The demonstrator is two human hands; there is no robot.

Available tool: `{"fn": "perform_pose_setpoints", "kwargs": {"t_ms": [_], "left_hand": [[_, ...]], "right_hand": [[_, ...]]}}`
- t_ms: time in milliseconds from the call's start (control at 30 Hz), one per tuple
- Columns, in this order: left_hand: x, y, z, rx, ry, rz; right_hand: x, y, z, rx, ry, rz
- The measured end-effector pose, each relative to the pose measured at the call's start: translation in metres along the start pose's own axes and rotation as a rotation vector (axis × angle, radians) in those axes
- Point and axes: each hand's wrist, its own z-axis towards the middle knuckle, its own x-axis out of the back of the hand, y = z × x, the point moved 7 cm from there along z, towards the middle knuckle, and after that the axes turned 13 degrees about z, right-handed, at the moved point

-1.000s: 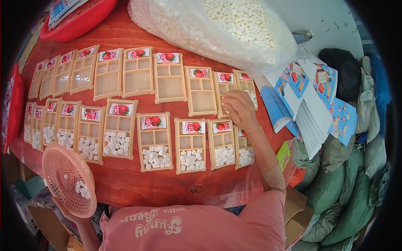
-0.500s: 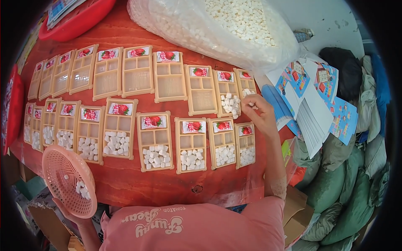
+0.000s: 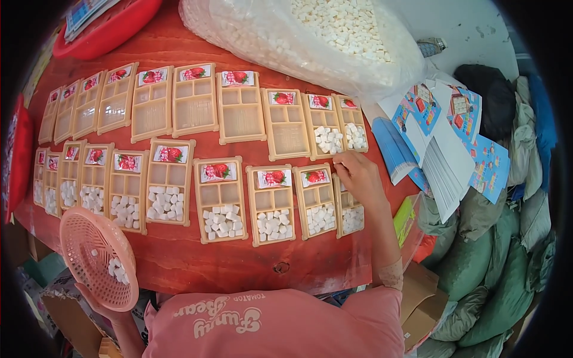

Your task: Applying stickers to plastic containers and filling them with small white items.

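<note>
My left hand (image 3: 94, 299) grips the rim of a pink plastic basket (image 3: 83, 244), tilted at the table's near left edge, with a few white marshmallow-like cubes (image 3: 118, 270) inside. My right hand (image 3: 359, 178) is closed, fingers bent, over the top of the rightmost near-row tray (image 3: 338, 222); its fingertips are by the lower edge of the far-row trays, and anything in them is hidden. Beige compartment trays (image 3: 218, 194) stand in two rows, each with a strawberry-printed packet (image 3: 218, 172). White cubes (image 3: 223, 222) fill the large compartments of the near row and of the two rightmost far-row trays (image 3: 356, 136).
A large clear bag of white cubes (image 3: 340, 30) lies at the back. Printed blue and white cards (image 3: 439, 149) are stacked at the right. Red basins (image 3: 107, 36) sit at the far left. Green sacks (image 3: 471, 262) and a cardboard box (image 3: 421, 298) stand beyond the right edge.
My right hand has come nearer, from the rightmost far-row tray to the top of the near-row one. A white cube seen at its fingertips is out of sight. My left hand and basket stay put.
</note>
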Motion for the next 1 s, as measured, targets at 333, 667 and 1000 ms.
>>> {"fn": "perform_pose_setpoints", "kwargs": {"t_ms": [333,667,1000], "left_hand": [[0.006,-0.005,-0.001,0.09,0.011,-0.107],[0.01,-0.005,-0.002,0.12,0.088,-0.106],[0.009,-0.008,-0.002,0.142,0.066,-0.106]], "right_hand": [[-0.001,-0.009,0.033,0.001,0.045,0.183],[0.014,0.008,0.025,-0.166,0.132,0.361],[0.001,-0.001,0.032,-0.196,0.041,0.391]]}}
